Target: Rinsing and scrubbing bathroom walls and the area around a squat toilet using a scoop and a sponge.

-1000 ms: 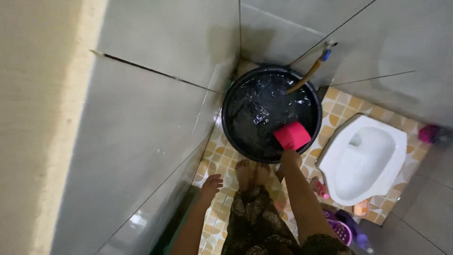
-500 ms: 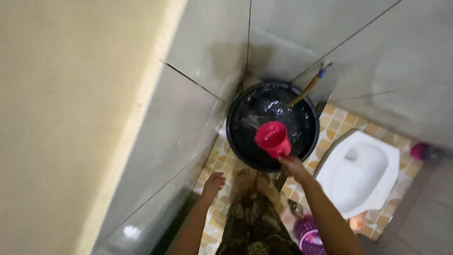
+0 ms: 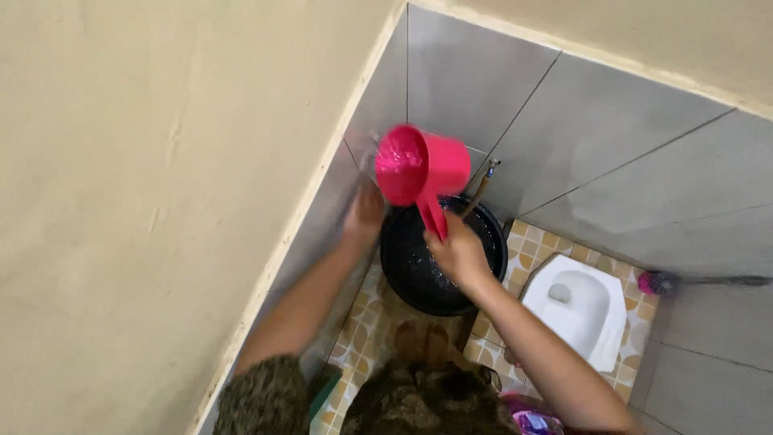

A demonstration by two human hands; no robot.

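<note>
1. Right hand [image 3: 460,251] has its fingers wrapped tight around the handle of the pink dipper [image 3: 420,169], which is raised above the black water tub [image 3: 441,259] and tipped toward the grey tiled wall [image 3: 378,105]. You can see water sitting inside the scoop.
2. Left hand [image 3: 364,213] is up against that same wall just beside the dipper, fingers look spread flat on the tile and holding nothing, though it's a bit blurry.
3. So I'd say the step in hand is wetting the wall: scoop is loaded and lifted, pour looks about to land on the tile.
4. Next move, as I read it, calls for a controlled tilt of the wrist so the water hits the tile near the left hand, not the floor.
5. White squat toilet [image 3: 573,304] sits on the right, well apart from the tub.
</note>
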